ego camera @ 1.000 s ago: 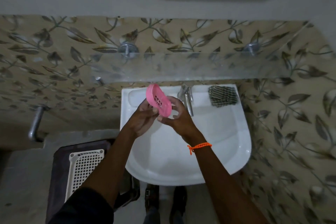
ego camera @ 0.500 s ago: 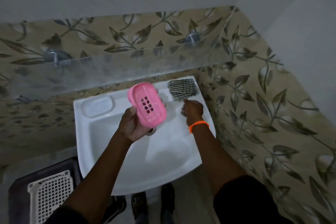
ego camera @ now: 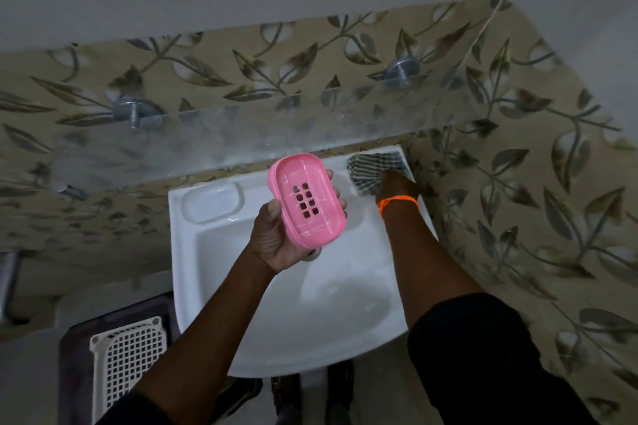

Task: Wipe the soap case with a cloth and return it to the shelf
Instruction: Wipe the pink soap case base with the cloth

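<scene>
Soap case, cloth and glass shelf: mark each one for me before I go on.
Soap case (ego camera: pixel 305 202), head view, on its slotted pink face.
Cloth (ego camera: pixel 367 167), head view, on the striped fabric beyond the right hand's fingers.
Glass shelf (ego camera: pixel 241 134), head view, on the frosted pane between its two metal brackets.

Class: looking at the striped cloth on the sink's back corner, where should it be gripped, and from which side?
Pinch the near edge of the striped cloth, coming from the front and above. It lies flat on the sink rim, with the tiled wall close behind and to the right, so only that side is open. The right hand is already there.
</scene>
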